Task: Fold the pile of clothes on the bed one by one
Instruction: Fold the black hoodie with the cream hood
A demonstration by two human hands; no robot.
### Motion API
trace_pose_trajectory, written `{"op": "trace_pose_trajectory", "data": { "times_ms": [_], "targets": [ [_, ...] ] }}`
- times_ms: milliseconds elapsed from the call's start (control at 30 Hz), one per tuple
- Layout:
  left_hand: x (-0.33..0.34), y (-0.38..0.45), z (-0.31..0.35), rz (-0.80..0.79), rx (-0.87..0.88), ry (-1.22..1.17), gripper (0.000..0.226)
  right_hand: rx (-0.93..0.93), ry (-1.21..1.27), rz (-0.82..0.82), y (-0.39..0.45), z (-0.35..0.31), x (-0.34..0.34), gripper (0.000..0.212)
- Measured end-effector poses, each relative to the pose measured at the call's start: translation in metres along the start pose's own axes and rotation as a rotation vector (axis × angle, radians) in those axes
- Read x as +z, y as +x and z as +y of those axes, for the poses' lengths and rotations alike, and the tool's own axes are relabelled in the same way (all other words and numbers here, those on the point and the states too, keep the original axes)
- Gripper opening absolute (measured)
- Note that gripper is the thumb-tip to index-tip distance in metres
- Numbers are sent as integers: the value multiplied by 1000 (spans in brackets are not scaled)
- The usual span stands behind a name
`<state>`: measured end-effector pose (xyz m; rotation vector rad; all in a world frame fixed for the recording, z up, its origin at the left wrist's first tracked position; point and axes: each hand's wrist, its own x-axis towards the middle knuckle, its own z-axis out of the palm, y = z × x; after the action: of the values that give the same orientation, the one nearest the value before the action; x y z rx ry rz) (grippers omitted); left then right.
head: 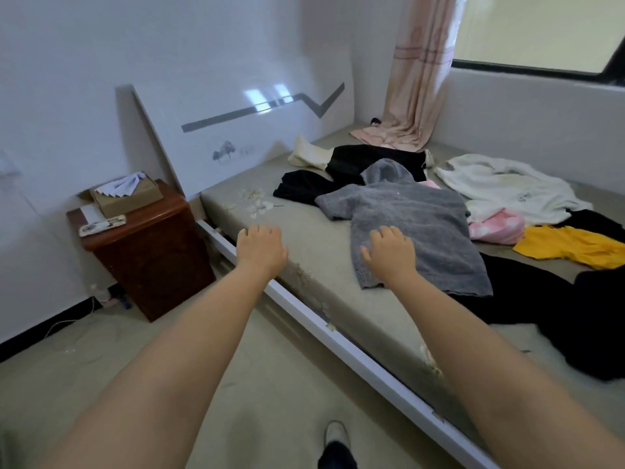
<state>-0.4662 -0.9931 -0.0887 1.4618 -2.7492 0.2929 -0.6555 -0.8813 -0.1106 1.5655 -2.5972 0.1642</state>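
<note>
Both hands are out ahead of you, holding nothing. Your right hand (389,253) lies on the grey top (416,228) near its left edge with fingers loosely bent, pressing rather than gripping, likely to flatten the cloth before the first fold. Your left hand (260,247) sits on bare mattress (304,231) just beside the top, fingers relaxed, apart from the cloth.

That grey top is spread face down near the bed's near edge, hood pointing toward the headboard (243,130), 1 short sleeve out to the left. It looks laid out ready for folding, with no fold made yet.

Around it the rest wait unfolded: black pieces (355,167) beyond the hood, a white garment (507,187) to the right, a pink item (497,225) touching the grey top's right side, a yellow one (571,245) further right, and dark cloth (558,309) under its hem. A nightstand (152,252) with a tissue box (125,194) stands left of the bed.
</note>
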Motion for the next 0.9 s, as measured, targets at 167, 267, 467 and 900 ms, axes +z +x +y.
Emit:
{"op": "trace_pose_trajectory", "data": {
  "times_ms": [167,267,467,900],
  "targets": [
    [25,138,-25,-16,-13,0,39,-31,71,14,151,-30,34,36],
    [36,210,-49,5,-51,-30,40,-69,109,7,234,-64,50,40],
    [86,345,-127,5,-98,-21,42,-169,123,-42,383,-153,103,47],
    [246,604,-251,-176,164,-94,50,85,137,-226,601,-252,245,51]
  ]
}}
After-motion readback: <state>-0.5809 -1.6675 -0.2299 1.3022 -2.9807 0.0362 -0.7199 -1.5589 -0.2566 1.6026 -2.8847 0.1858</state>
